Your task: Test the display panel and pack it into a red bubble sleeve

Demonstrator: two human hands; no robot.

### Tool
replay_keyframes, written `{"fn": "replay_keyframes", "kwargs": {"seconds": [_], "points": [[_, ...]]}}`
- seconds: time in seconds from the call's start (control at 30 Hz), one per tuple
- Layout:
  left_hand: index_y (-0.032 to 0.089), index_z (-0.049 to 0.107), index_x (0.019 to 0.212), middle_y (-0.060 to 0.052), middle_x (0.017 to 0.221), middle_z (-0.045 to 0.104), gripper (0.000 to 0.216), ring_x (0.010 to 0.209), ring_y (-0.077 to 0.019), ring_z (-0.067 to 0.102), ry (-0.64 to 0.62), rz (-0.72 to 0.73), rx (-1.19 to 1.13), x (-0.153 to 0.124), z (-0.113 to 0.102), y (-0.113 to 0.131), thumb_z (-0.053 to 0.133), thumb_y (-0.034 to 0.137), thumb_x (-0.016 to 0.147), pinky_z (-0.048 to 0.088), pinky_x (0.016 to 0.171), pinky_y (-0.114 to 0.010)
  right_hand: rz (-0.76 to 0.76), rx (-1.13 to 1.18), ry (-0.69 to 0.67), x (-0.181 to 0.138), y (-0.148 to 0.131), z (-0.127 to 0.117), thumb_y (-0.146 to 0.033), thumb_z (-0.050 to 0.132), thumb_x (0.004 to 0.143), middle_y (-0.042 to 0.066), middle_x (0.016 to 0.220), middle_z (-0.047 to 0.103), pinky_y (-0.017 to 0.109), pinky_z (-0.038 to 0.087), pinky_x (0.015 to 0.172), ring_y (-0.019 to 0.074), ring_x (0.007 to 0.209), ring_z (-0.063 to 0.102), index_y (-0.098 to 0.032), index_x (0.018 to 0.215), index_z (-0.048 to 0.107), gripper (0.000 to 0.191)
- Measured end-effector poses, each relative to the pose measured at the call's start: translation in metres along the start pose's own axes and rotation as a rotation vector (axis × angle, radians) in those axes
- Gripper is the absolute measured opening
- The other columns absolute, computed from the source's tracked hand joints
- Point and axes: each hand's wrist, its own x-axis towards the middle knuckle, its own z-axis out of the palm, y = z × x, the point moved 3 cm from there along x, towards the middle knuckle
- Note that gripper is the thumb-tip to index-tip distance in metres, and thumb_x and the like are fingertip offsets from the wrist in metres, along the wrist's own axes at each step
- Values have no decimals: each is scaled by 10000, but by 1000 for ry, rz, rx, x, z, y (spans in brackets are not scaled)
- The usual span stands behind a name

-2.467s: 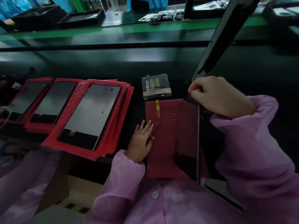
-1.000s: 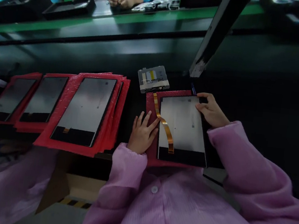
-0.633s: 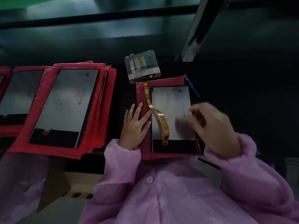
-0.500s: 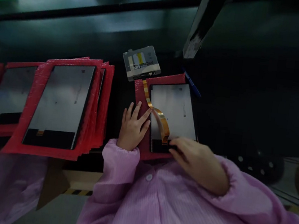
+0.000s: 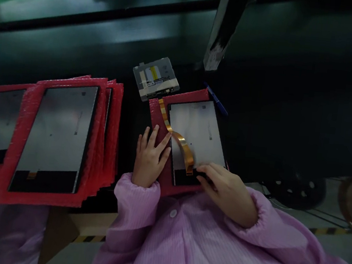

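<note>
- Our left hand (image 5: 148,158) lies flat, fingers spread, on the red sheet (image 5: 159,121)
- Our right hand (image 5: 223,189) pinches the near end of the gold strip (image 5: 178,138)
- The screen (image 5: 198,130) lies on that sheet on the desk (image 5: 279,97), beside the red stack (image 5: 105,132)

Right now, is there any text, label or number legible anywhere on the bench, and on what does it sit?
No text can be read.
Small grey module: a white and yellow label, print too blurred to read.
Display panel by the right hand: small dark marks near its top and right edges, too small to read.
Panel on the red bubble-wrap stack: faint marks, illegible.
</note>
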Motion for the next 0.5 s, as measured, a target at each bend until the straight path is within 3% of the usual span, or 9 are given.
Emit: {"fn": "replay_keyframes", "kwargs": {"seconds": [0.13, 0.23, 0.33, 0.5], "points": [[256, 535, 1315, -108, 1511, 321, 395, 1409, -330, 240, 68, -5, -36, -8, -6, 6, 473, 319, 930, 235, 1119, -580, 196, -110, 206, -3, 21, -19, -310, 450, 943, 88, 998, 607, 423, 491, 808, 263, 933, 549, -194, 1073, 568, 210], [218, 602, 1222, -101, 1411, 471, 318, 1341, -259, 381, 131, 58, -99, -23, -10, 18, 471, 236, 932, 261, 1134, -519, 264, -178, 244, -3, 35, -22, -355, 460, 927, 124, 1043, 571, 471, 470, 855, 300, 966, 504, -151, 1163, 563, 328], [191, 570, 1250, -87, 1315, 568, 336, 1260, -214, 473, 89, 129, -168, -35, -7, 28, 468, 184, 929, 322, 1116, -459, 299, -89, 260, -3, 45, -18, -404, 478, 911, 131, 1080, 545, 486, 454, 898, 300, 998, 471, -138, 1189, 566, 394], [178, 578, 1231, -89, 1292, 589, 327, 1249, -223, 483, 122, 138, -203, -39, -3, 28, 489, 157, 917, 351, 1085, -467, 326, 55, 350, -7, 44, -20, -394, 486, 904, 105, 1059, 552, 453, 474, 864, 268, 989, 469, -154, 1167, 585, 370]]}}
